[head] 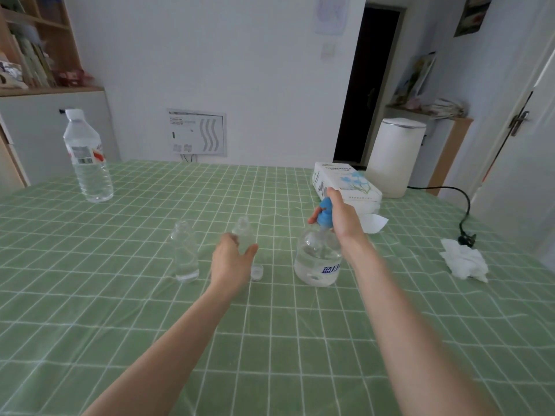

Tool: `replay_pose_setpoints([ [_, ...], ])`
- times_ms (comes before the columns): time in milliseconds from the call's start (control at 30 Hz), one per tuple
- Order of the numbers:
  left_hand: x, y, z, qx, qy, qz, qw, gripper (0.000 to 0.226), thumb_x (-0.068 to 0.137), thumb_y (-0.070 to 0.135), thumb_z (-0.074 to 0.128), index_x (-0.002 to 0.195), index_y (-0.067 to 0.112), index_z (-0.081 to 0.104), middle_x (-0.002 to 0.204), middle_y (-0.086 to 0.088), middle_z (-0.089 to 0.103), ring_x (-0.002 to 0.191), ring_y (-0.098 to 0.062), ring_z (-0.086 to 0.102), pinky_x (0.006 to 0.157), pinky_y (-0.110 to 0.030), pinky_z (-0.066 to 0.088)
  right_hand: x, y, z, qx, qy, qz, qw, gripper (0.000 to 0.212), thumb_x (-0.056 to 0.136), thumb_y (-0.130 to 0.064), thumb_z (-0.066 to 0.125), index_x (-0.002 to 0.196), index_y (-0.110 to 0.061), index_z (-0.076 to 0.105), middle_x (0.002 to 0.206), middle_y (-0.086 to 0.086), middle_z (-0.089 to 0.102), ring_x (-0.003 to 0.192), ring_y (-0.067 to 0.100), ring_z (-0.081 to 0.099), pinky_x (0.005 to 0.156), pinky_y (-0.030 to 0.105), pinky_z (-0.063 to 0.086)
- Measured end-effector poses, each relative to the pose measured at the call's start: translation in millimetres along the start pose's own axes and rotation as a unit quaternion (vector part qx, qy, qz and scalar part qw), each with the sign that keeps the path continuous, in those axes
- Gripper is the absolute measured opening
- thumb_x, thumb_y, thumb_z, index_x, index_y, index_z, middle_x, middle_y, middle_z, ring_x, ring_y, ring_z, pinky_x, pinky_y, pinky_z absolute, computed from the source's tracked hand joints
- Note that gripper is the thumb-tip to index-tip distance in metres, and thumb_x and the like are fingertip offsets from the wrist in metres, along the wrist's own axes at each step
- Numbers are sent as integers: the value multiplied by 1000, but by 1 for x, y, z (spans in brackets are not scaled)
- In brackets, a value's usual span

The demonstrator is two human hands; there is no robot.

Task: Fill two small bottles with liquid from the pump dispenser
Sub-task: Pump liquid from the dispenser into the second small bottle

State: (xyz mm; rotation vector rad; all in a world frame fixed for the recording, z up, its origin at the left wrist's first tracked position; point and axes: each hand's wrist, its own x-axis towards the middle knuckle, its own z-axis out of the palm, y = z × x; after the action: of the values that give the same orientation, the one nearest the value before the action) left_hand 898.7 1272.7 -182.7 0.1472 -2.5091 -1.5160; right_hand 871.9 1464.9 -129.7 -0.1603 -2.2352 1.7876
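Two small clear bottles stand uncapped on the green checked tablecloth. The left small bottle (pixel 183 253) stands alone with a little liquid at its bottom. My left hand (pixel 231 261) wraps around the right small bottle (pixel 244 234), thumb on one side and fingers on the other. A small clear cap (pixel 257 271) lies on the cloth just right of that hand. The pump dispenser (pixel 318 259), a round clear bottle with a blue pump head (pixel 326 213), stands to the right, about half full. My right hand (pixel 341 219) grips the pump head from above.
A large water bottle (pixel 87 157) stands at the far left. A tissue box (pixel 345 183) sits behind the dispenser, a crumpled tissue (pixel 464 258) lies at right, and a black cord with plug (pixel 465 232) trails over the far right edge. A white bin (pixel 396 157) stands beyond the table.
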Motion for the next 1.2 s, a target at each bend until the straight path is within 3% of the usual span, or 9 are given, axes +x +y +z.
replay_pose_setpoints([
  [133,-6,10,-11,4,45,79,996,47,90,28,59,128,6,43,134,-7,51,122,-22,47,90,-27,33,1,0,0,-1,-3,2,1000,71,95,-44,32,33,-21,59,64,-6,71,86,14,57,89,35,44],
  [267,-23,26,-16,-12,38,170,985,45,86,39,59,122,15,46,114,4,52,105,-11,50,83,-25,37,1,0,0,6,-5,12,1000,65,93,-46,34,40,-20,61,64,-4,72,82,15,57,84,35,46],
  [400,-39,37,1,-18,-89,153,984,40,85,47,56,114,19,49,98,1,55,85,-13,57,66,-21,45,0,0,-2,13,-16,17,1000,51,92,-47,36,63,-14,62,59,-6,70,69,12,57,74,32,47],
  [567,-40,44,21,-51,-168,144,974,49,87,46,55,128,21,46,97,4,61,80,-9,62,64,-21,47,0,-2,-4,5,-10,11,1000,55,92,-48,38,49,-22,61,56,-8,65,67,15,56,69,30,44],
  [767,-33,47,26,-93,-159,147,972,43,83,42,60,120,22,51,95,7,64,80,-13,65,66,-29,54,0,-5,-7,8,-13,36,999,45,92,-47,44,64,-20,66,99,13,68,93,28,63,89,39,48],
  [900,-30,50,28,-119,-148,154,970,32,82,44,60,109,28,52,91,9,65,77,-13,66,70,-34,56,0,-4,-8,2,-31,46,998,44,89,-52,43,76,-12,58,84,9,54,79,20,51,73,33,42],
  [1033,-26,51,27,-138,-149,155,967,21,81,41,63,98,33,55,87,7,67,73,-15,67,67,-31,56,3,-3,-9,-3,-24,48,999,45,85,-54,45,82,-12,62,86,7,61,80,19,57,74,32,44],
  [1133,-26,53,24,-170,-147,149,963,29,69,54,63,92,37,58,81,5,70,67,-14,67,61,-29,55,8,-13,-12,-12,-30,54,998,33,84,-44,51,68,-16,58,78,3,58,76,18,52,70,31,41],
  [1200,-25,54,23,-192,-151,142,959,40,60,60,60,92,37,60,79,4,71,63,-11,66,58,-26,53,17,-29,-15,-20,-43,58,997,38,88,-35,50,54,-20,60,69,1,64,73,18,55,71,32,44],
])
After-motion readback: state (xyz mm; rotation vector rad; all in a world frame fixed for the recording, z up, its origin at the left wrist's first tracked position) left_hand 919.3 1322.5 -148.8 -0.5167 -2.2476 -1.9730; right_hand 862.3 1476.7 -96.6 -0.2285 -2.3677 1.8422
